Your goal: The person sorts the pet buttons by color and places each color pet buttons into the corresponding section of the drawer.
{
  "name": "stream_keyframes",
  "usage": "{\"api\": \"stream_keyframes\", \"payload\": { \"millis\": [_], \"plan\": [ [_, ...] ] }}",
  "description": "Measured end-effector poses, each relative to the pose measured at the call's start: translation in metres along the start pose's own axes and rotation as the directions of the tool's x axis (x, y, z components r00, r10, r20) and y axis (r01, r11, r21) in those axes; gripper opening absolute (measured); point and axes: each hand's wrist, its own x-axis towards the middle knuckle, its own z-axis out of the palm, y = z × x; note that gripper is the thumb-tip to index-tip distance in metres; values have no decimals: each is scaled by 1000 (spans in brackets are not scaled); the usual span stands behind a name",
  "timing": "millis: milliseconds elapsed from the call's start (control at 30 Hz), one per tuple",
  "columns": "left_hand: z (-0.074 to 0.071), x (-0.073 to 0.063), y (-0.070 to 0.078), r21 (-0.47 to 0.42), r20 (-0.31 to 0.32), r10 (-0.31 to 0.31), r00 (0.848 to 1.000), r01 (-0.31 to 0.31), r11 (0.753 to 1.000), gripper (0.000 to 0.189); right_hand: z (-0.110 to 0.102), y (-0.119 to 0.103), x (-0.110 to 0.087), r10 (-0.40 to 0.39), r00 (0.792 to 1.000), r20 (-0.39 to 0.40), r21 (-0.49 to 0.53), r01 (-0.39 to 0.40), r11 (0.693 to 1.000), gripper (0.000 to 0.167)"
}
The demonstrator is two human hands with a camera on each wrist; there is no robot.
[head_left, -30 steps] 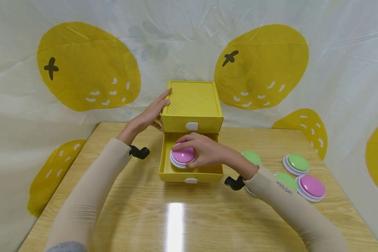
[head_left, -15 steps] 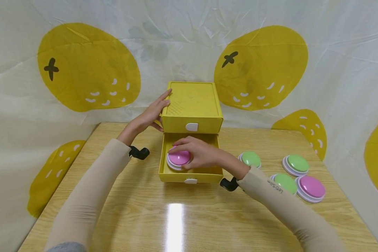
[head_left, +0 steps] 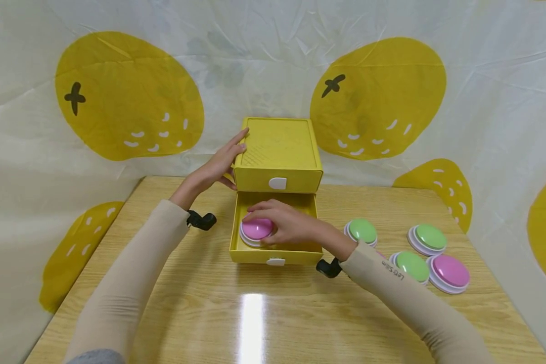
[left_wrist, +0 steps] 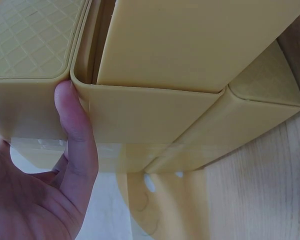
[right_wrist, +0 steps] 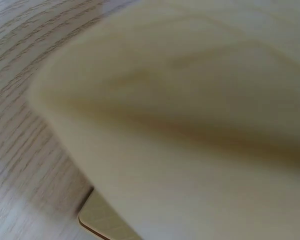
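A yellow two-drawer box (head_left: 277,144) stands at the back middle of the table in the head view, its upper drawer closed. The lower drawer (head_left: 300,245) is pulled out toward me. My left hand (head_left: 216,164) lies against the box's left side, fingers straight at the top edge and thumb lower down. In the left wrist view, the thumb (left_wrist: 76,115) presses along the side wall. My right hand (head_left: 288,222) reaches into the lower drawer and grips a pink dome buzzer button (head_left: 257,229) with a white base, at the drawer's left front. The right wrist view shows only blurred yellow box surface (right_wrist: 190,165).
On the right of the wooden table (head_left: 200,303) sit several more buzzer buttons: green ones (head_left: 362,230) (head_left: 430,236) (head_left: 411,266) and a pink one (head_left: 450,270). Another pink edge shows beside my right sleeve (head_left: 382,275). A fruit-print curtain (head_left: 264,65) hangs close behind the box.
My right hand has moved the pink buzzer button left and slightly toward me inside the drawer, and the right forearm has shifted left. The left hand has stayed against the box.
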Motion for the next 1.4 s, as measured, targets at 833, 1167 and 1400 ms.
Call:
{"api": "stream_keyframes", "payload": {
  "millis": [833,1167,1400],
  "plan": [
    [1,1,-2,-3,0,-7,1000,7,1000,52,-18,-3,-16,-7,1000,2,26,7,1000,60],
    [2,2,1,0,-3,-3,1000,3,1000,52,-50,0,-65,-1,989,-146,111,17,994,59],
    [2,0,-1,3,-9,-12,1000,12,1000,53,-58,9,-107,68,975,-211,93,-49,994,57]
  ]
}}
